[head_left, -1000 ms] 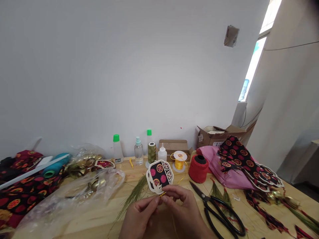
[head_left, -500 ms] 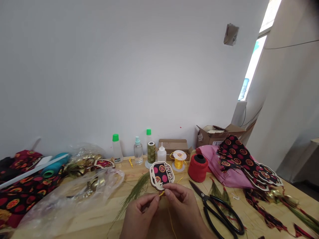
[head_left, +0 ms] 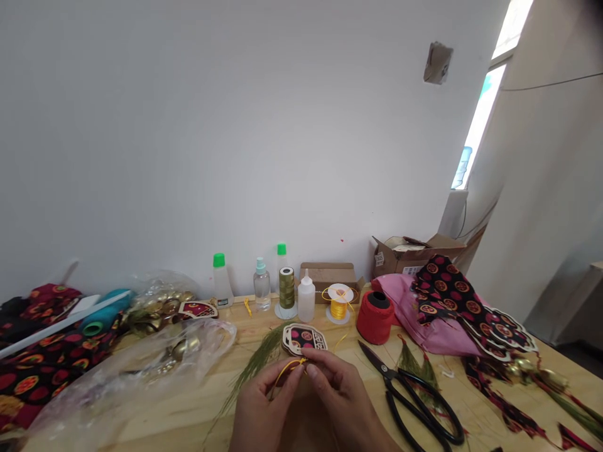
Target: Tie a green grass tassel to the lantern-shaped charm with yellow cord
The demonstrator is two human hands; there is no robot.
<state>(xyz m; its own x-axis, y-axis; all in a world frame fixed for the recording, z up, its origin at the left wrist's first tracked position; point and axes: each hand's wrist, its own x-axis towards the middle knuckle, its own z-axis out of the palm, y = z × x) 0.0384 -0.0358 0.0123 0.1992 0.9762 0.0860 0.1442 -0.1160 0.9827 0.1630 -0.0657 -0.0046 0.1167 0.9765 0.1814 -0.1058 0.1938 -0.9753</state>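
Note:
Both my hands meet at the front middle of the table. My left hand (head_left: 266, 402) is closed, its thumb and forefinger pinching a yellow cord (head_left: 298, 362) that makes a loop there. My right hand (head_left: 343, 392) pinches the same cord beside it, fingertips almost touching the left ones. Just beyond the fingertips is a wood-framed ornament (head_left: 304, 338) with dark patterned fabric and a fretwork edge, its lower part hidden by my hands. Green tassel threads (head_left: 259, 359) fan out on the left. Black-handled scissors (head_left: 400, 383) lie open to the right of my right hand.
Along the wall stand bottles (head_left: 262, 289), a green thread spool (head_left: 286, 290), a glue bottle (head_left: 306, 298), a yellow cord spool (head_left: 338, 307) and a red thread cone (head_left: 375, 314). A plastic bag (head_left: 141, 370) lies left; pink cloth (head_left: 436, 329) and patterned fabric (head_left: 450, 292) lie right.
The ornament has dropped lower and tilted back, flatter to the view. My fingertips have come closer together, and a yellow loop now shows at my left fingers.

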